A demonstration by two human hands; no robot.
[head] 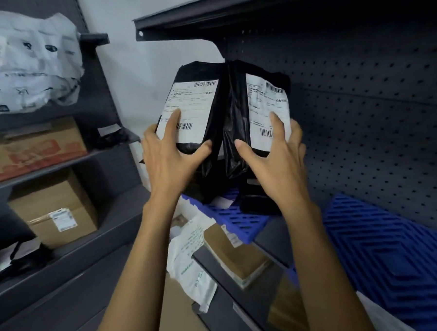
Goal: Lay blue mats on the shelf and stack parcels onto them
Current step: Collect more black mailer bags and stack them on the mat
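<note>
Two black plastic parcels with white shipping labels stand upright side by side above a blue mat (236, 218) on the shelf. My left hand (168, 155) holds the left parcel (196, 108), fingers on its label and thumb under its lower edge. My right hand (277, 157) holds the right parcel (260, 105) the same way. The parcels touch each other along their inner edges. A second blue mat (389, 252) lies further right on the same shelf, with a ribbed surface.
A dark pegboard back panel (376, 101) closes the shelf and an upper shelf (204, 16) overhangs it. Below lie brown boxes (237, 255) and white mailers (192, 265). The left rack holds a white bag (27, 64) and cardboard boxes (55, 206).
</note>
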